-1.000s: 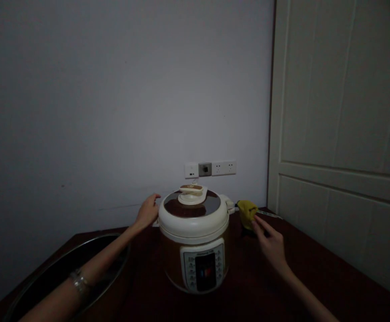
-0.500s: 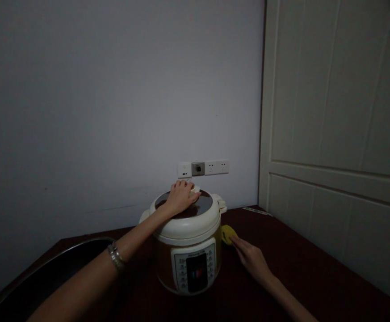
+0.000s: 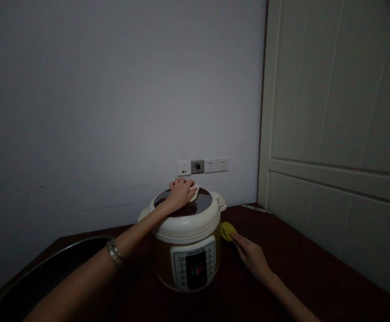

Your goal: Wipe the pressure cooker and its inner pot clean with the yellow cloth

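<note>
A dim room with a pale wall (image 3: 81, 112) and a white door (image 3: 325, 112) frames a dark red table (image 3: 291, 277). An electric pressure cooker (image 3: 188, 237) stands upright on the table, below a wall socket strip (image 3: 203, 166). The left hand (image 3: 180, 194) lies on the cooker's dark lid (image 3: 198, 203), its fingers curved over a small white lid piece (image 3: 194, 192); whether they grip it, I cannot tell. Right of the cooker, the right hand (image 3: 251, 258) has its fingers extended, not closed, with their tips at a yellow cloth (image 3: 228, 231) just beside the cooker. A large metal basin (image 3: 47, 268) sits left of the cooker.
</note>
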`<state>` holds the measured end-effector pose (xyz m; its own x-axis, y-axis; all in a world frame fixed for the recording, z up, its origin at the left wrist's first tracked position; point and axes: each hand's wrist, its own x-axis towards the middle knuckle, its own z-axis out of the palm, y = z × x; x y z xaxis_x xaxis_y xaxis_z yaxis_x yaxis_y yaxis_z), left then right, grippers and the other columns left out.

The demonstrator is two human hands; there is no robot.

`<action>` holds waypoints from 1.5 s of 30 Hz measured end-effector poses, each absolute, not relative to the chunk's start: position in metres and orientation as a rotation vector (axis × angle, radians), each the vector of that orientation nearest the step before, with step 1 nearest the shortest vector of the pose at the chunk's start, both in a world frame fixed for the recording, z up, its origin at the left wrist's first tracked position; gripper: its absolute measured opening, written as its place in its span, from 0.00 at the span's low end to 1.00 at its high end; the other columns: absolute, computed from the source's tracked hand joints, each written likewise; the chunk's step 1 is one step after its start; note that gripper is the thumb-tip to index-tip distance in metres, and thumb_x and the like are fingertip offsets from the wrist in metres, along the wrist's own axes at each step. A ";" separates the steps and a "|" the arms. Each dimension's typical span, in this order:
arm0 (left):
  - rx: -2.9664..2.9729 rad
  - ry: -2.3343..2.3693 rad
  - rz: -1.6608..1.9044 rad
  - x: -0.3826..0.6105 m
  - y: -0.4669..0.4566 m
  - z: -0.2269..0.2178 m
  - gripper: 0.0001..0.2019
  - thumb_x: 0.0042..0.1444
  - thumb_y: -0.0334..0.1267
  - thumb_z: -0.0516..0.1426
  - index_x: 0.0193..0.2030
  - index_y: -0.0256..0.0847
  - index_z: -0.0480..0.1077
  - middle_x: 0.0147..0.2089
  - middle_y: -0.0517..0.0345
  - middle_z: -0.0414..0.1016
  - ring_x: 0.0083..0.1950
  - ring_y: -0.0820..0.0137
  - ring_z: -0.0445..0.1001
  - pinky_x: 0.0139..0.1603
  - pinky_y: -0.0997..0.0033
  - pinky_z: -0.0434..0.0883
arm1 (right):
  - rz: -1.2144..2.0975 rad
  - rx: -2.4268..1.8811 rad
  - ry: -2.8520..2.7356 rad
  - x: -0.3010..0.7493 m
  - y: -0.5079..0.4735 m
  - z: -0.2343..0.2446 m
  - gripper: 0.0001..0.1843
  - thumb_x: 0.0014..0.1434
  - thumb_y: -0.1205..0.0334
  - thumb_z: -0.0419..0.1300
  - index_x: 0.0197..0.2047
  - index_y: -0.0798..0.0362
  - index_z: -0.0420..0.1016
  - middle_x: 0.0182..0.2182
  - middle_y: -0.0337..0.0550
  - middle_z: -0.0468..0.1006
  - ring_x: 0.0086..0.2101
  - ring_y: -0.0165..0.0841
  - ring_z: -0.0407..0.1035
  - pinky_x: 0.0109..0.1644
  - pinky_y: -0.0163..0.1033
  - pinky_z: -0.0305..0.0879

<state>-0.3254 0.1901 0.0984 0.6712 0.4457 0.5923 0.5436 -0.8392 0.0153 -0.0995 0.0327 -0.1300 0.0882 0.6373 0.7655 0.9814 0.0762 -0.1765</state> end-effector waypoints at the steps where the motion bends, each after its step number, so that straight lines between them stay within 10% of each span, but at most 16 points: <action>1: -2.725 -0.814 -0.896 -0.325 0.190 0.099 0.16 0.61 0.45 0.46 0.49 0.42 0.66 0.48 0.47 0.66 0.51 0.57 0.60 0.48 0.55 0.58 | -0.597 -1.635 -1.625 -0.100 0.032 -0.129 0.20 0.59 0.69 0.49 0.52 0.51 0.71 0.48 0.48 0.75 0.44 0.37 0.73 0.46 0.43 0.71; 15: -2.749 -0.764 -0.893 -0.327 0.192 0.099 0.15 0.61 0.45 0.46 0.48 0.42 0.66 0.48 0.48 0.66 0.51 0.58 0.60 0.48 0.55 0.58 | -0.422 -1.559 -1.437 -0.100 0.034 -0.118 0.17 0.59 0.62 0.52 0.50 0.48 0.73 0.46 0.45 0.76 0.44 0.38 0.73 0.48 0.46 0.70; 25: -2.728 -0.747 -0.916 -0.326 0.195 0.096 0.16 0.61 0.46 0.45 0.48 0.42 0.66 0.49 0.48 0.67 0.51 0.57 0.60 0.48 0.55 0.58 | 0.244 -1.101 -0.718 -0.081 0.073 -0.013 0.26 0.42 0.49 0.65 0.42 0.57 0.77 0.42 0.49 0.79 0.43 0.44 0.72 0.51 0.49 0.66; 33: -2.743 -0.782 -0.909 -0.328 0.190 0.099 0.15 0.61 0.45 0.46 0.48 0.42 0.67 0.50 0.48 0.67 0.52 0.58 0.60 0.49 0.55 0.58 | 0.684 -0.955 -1.057 -0.094 0.102 0.007 0.20 0.53 0.51 0.54 0.43 0.56 0.74 0.44 0.51 0.78 0.41 0.39 0.74 0.43 0.42 0.70; 45: -2.697 -0.748 -0.922 -0.326 0.195 0.095 0.15 0.61 0.45 0.46 0.48 0.43 0.67 0.50 0.49 0.68 0.52 0.57 0.61 0.47 0.56 0.58 | 0.424 -1.077 -1.075 -0.101 0.128 -0.002 0.26 0.48 0.47 0.61 0.48 0.51 0.71 0.46 0.46 0.76 0.41 0.35 0.73 0.47 0.43 0.68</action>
